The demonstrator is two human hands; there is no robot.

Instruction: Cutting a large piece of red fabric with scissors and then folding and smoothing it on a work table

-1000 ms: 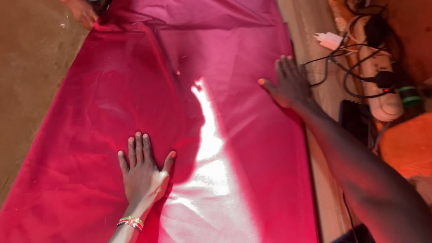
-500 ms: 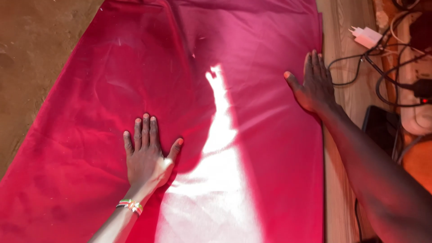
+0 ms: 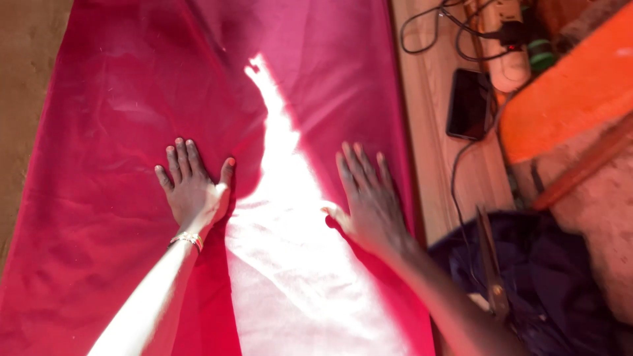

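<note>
Under both hands: red cloth (image 3: 119, 99); left hand (image 3: 193, 191), right hand (image 3: 370, 201) fingers spread flat.

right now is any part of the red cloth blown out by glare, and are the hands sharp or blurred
Head view: a hard sunlit streak washes the red cloth almost white between the hands; the left hand is fairly sharp, the right hand slightly motion-blurred; the far cloth lies in shadow.
</note>
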